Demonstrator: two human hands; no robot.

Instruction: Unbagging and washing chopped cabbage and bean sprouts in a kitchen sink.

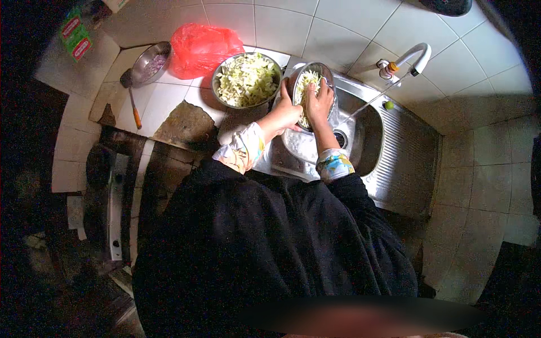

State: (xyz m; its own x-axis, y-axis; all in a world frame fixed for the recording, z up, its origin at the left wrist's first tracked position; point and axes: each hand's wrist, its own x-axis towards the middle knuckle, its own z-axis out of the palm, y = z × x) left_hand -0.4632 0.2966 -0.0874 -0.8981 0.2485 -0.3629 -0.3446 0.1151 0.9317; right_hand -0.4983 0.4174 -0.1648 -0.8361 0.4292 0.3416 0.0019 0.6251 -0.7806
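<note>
A tilted bowl (pixel 325 69) with wet-looking shredded cabbage (pixel 307 80) is held over the left side of the steel sink (pixel 363 135). My left hand (pixel 288 110) grips the bowl's left side, thumb up along the rim. Inside it, my right hand (pixel 319 101) presses on the shreds with bent fingers, its fingertips partly hidden. A thin stream of water (pixel 367 104) falls from the tap (pixel 416 59) into the basin, to the right of my hands. Left of the bowl, a large steel bowl (pixel 217 95) stands heaped with chopped cabbage (pixel 245 80).
Behind the large bowl lies a red plastic bag (pixel 203 50). Further left are a metal bowl (pixel 146 57) of chopped onion (pixel 157 65) and an orange-handled ladle (pixel 134 107). A lime (pixel 389 104) sits by the ribbed drainboard (pixel 401 156). The tiled wall (pixel 283 25) bounds the counter.
</note>
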